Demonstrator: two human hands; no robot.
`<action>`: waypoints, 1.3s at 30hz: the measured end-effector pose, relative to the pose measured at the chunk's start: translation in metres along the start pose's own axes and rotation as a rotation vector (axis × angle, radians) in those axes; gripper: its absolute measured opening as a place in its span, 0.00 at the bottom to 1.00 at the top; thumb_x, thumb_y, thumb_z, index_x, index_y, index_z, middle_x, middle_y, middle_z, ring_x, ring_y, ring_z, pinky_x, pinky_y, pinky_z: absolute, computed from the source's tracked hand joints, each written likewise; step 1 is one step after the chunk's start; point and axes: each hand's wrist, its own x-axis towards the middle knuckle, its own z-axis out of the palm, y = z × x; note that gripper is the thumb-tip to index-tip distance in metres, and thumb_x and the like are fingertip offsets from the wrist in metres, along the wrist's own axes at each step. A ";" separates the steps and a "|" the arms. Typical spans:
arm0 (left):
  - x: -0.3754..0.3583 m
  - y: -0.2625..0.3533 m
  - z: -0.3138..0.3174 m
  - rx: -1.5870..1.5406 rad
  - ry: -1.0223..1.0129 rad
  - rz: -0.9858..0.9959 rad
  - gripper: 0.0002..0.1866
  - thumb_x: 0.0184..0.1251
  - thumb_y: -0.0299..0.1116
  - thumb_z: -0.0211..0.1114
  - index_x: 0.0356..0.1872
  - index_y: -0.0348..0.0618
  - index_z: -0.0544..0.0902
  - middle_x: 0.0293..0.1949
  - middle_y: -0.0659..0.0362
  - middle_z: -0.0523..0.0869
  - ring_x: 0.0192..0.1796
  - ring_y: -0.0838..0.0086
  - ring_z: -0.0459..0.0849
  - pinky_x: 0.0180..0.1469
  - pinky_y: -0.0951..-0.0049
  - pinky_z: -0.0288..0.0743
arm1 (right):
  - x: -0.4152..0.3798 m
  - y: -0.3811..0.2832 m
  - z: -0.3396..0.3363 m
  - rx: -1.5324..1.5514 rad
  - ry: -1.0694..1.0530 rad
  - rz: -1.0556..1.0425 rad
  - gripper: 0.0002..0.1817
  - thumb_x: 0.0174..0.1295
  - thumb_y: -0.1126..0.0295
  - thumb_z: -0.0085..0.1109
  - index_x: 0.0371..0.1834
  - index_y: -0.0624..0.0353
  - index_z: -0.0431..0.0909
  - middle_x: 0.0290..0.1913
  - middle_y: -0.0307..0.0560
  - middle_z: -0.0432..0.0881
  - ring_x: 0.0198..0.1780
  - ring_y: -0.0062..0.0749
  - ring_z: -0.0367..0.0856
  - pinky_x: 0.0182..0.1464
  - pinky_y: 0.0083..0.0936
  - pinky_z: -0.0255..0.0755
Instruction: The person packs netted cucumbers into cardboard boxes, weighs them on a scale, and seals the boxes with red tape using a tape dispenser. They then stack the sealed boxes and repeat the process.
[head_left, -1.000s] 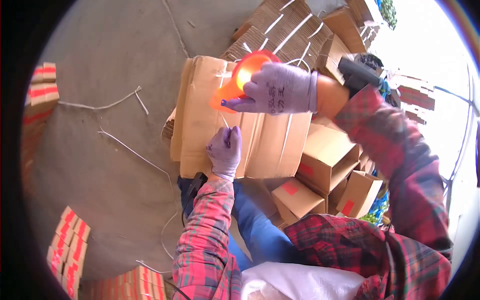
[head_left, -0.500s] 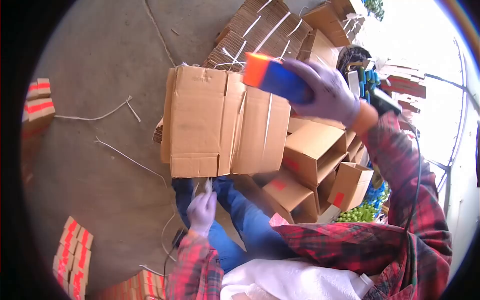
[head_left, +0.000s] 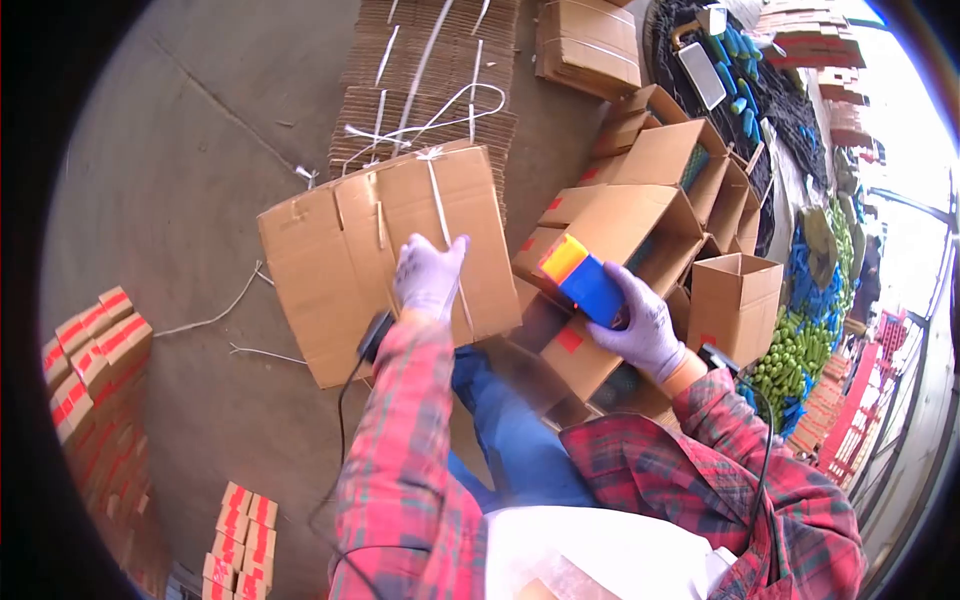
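A bundle of flattened cardboard cartons with a white strap lies in front of me, tilted, on the stack behind. My left hand, in a pale glove, is over the bundle beside the strap, thumb and forefinger spread. Its other fingers are partly hidden. Right of the bundle, my gloved right hand is closed round a blue block with an orange-yellow end. What kind of tool this is I cannot make out. The block is above the open cartons, apart from the bundle.
Strapped flat cartons are stacked behind the bundle. Open cartons stand to the right, with green produce beyond them. Red-marked boxes are piled at left. Loose white straps lie on the floor. Dark cables hang by my sleeves.
My left hand has moved up from below the bundle onto its face. My right hand has come down and back, away from the bundle, with the blue block. The view has turned.
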 end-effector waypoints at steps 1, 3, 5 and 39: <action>0.015 0.014 0.010 0.160 -0.004 -0.046 0.28 0.62 0.57 0.65 0.46 0.38 0.82 0.43 0.45 0.87 0.50 0.52 0.86 0.53 0.55 0.78 | -0.009 0.001 -0.002 -0.029 0.009 -0.012 0.40 0.45 0.62 0.74 0.65 0.59 0.70 0.46 0.57 0.82 0.42 0.45 0.85 0.46 0.33 0.79; 0.027 0.021 0.015 0.214 -0.131 0.014 0.21 0.66 0.52 0.62 0.42 0.43 0.84 0.44 0.45 0.88 0.50 0.52 0.86 0.52 0.54 0.78 | -0.022 0.003 -0.006 0.066 -0.049 0.158 0.41 0.45 0.61 0.74 0.66 0.60 0.69 0.47 0.56 0.82 0.39 0.43 0.85 0.44 0.32 0.80; 0.024 0.017 0.026 0.264 -0.128 0.060 0.20 0.67 0.50 0.60 0.40 0.43 0.85 0.43 0.45 0.88 0.48 0.51 0.87 0.51 0.53 0.79 | -0.032 0.015 -0.001 0.078 -0.010 0.135 0.42 0.46 0.61 0.74 0.67 0.60 0.69 0.47 0.55 0.82 0.37 0.41 0.85 0.43 0.31 0.80; -0.118 -0.084 0.076 -0.920 -0.198 0.167 0.13 0.70 0.39 0.62 0.36 0.39 0.85 0.30 0.53 0.84 0.31 0.64 0.82 0.34 0.65 0.72 | 0.243 -0.149 0.039 0.194 -0.113 -0.456 0.37 0.50 0.62 0.70 0.66 0.59 0.70 0.47 0.49 0.83 0.46 0.30 0.83 0.48 0.28 0.78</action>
